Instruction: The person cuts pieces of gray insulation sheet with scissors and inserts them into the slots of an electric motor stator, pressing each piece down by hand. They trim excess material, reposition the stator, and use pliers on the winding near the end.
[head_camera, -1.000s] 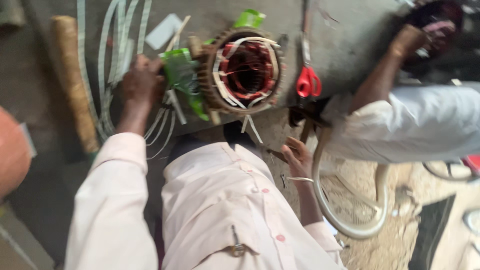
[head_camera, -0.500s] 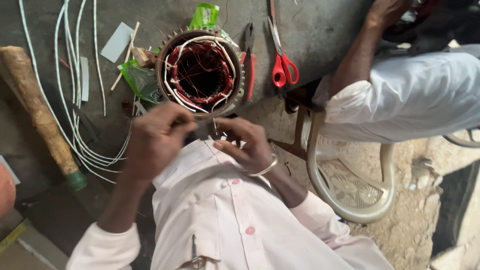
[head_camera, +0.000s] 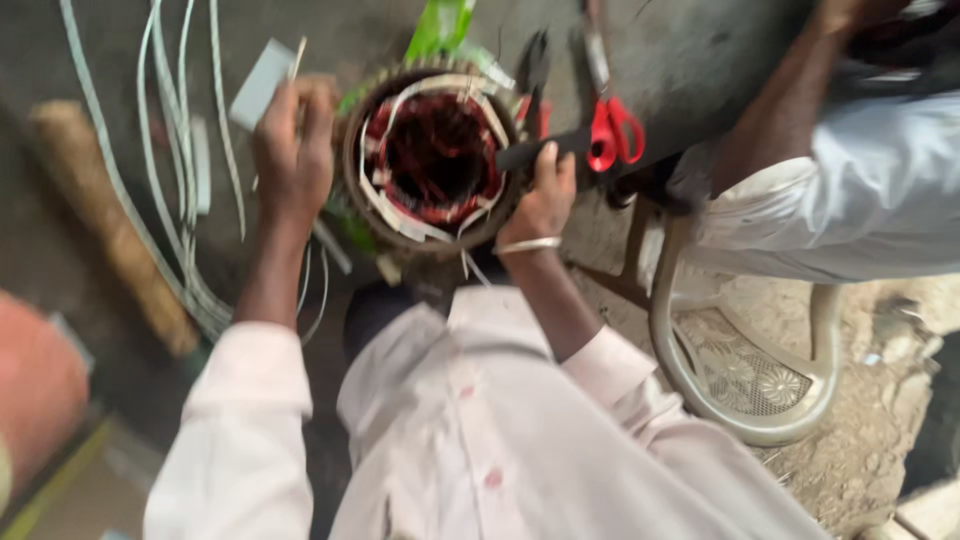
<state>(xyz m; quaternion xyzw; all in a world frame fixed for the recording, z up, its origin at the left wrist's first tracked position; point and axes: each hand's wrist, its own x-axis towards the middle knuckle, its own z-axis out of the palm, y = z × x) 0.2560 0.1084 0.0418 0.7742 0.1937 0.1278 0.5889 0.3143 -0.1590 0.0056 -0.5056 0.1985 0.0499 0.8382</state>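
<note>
A round motor stator (head_camera: 365, 180) with red copper windings and white insulation strips lies on the dark bench. My left hand (head_camera: 292, 150) is curled against its left rim. My right hand (head_camera: 540, 200), a metal bangle on the wrist, grips the lower right rim, its fingers touching a black bar (head_camera: 575, 142). The picture is blurred, so the exact finger hold is unclear.
Red-handled scissors (head_camera: 612, 130) and dark pliers (head_camera: 532, 70) lie right of the stator. White wires (head_camera: 180, 180), a white card (head_camera: 258, 85), a wooden handle (head_camera: 110, 230) and green plastic (head_camera: 440, 25) sit left and behind. Another person's arm (head_camera: 780, 110) reaches in above a white plastic chair (head_camera: 700, 385).
Both my hands have left the spot in front of my chest and moved out to either side of the stator. The view has shifted closer.
</note>
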